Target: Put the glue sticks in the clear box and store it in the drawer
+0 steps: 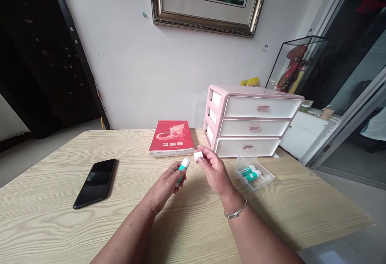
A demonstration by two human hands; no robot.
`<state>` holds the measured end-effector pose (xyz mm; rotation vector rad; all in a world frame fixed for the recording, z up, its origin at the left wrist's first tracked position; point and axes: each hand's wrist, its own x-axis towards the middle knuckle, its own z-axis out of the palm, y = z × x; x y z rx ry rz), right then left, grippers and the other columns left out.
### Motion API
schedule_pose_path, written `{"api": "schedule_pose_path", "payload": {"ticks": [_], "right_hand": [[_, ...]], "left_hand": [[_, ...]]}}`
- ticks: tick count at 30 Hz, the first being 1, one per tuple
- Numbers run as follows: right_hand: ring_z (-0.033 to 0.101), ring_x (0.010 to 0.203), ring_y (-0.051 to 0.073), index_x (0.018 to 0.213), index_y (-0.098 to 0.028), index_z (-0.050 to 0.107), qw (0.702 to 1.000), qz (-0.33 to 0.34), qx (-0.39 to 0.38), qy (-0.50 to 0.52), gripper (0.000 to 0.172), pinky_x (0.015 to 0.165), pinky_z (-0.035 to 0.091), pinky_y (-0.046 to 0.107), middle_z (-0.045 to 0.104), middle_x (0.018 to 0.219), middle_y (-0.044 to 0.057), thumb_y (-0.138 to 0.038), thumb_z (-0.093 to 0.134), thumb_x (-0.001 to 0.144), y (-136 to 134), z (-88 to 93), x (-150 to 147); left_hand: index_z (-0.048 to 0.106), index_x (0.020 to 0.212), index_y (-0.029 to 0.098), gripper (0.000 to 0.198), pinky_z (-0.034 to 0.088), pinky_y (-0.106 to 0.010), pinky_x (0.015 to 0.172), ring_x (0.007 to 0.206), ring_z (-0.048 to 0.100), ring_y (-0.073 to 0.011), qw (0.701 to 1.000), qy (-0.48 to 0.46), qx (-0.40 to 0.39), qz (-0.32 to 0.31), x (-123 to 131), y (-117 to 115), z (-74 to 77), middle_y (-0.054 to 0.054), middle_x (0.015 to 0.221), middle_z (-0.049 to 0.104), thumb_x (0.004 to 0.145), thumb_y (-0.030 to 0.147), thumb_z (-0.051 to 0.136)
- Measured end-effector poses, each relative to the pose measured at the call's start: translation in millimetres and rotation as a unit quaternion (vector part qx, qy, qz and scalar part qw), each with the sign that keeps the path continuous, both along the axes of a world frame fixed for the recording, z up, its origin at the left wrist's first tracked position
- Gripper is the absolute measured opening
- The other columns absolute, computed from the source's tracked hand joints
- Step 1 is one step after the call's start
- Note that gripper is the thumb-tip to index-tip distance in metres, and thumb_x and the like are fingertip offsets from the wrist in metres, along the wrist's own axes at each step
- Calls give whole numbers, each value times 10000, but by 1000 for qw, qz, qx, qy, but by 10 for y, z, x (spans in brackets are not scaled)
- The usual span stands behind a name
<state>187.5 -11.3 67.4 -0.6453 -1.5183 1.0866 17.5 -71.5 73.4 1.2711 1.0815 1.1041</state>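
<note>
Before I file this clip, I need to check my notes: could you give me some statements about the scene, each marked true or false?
1. The left hand holds a tube and the right hand a white cap. True.
2. The phone lies left of the book. True.
3. The book is blue. False: its cover is red.
4. Two more tubes lie in the clear case. True.
5. The case is left of the book. False: it is to the right.
6. The phone rests on the book. False: it lies on the table.
</note>
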Motion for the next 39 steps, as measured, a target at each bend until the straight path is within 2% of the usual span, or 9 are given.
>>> {"api": "schedule_pose_path", "payload": {"ticks": [3,9,16,20,24,29,35,39], "right_hand": [[606,944,169,1268,-221,598,999,11,28,-35,355,843,491,305,673,1121,68,-360,575,942,-2,-12,4],[596,804,137,1302,-223,587,989,-1,85,-120,357,744,493,281,673,1145,66,-285,539,954,-45,-21,9],[609,965,158,1331,-240,576,977,28,145,-152,371,840,495,289,660,1189,73,-234,515,966,-90,45,47],[618,958,160,1338,-236,575,968,31,166,-188,383,859,497,297,671,1106,69,-200,506,962,-105,28,38],[613,957,156,1349,-251,570,960,33,178,-214,414,869,496,301,669,1124,59,-160,508,950,-97,-17,21],[615,919,171,1370,-248,555,955,14,181,-237,407,862,505,336,677,1045,59,-222,518,965,-108,-15,-1],[608,980,208,1309,-232,602,943,-8,216,-252,345,920,486,389,673,1027,83,-316,499,990,-148,39,17],[605,969,209,1253,-219,601,934,0,236,-268,300,896,475,370,668,1042,85,-306,483,991,-188,88,34]], "left_hand": [[487,931,199,226,305,-233,558,632,406,-104,1000,26,6,-7,-11,3,-5,26,770,491,901,423,491],[490,870,193,201,285,-246,551,604,393,-105,998,59,12,-8,-47,36,-21,33,727,482,883,394,485],[554,858,188,184,316,-259,606,647,398,-126,994,106,28,-3,-128,28,20,34,707,472,861,360,488],[605,897,185,227,320,-272,625,668,416,-144,987,154,45,3,-165,29,19,28,710,489,866,374,484],[627,930,188,230,322,-274,628,669,428,-152,985,167,54,-1,-172,19,18,32,706,490,856,354,486],[629,926,189,229,322,-272,620,663,437,-163,985,166,39,8,-145,5,27,28,686,493,835,346,490],[563,791,194,116,293,-256,589,622,389,-142,989,143,22,-15,-107,-20,85,41,641,443,789,295,506],[596,841,177,147,310,-255,625,676,428,-144,982,180,53,-28,-147,-17,57,26,718,502,807,311,547]]}}
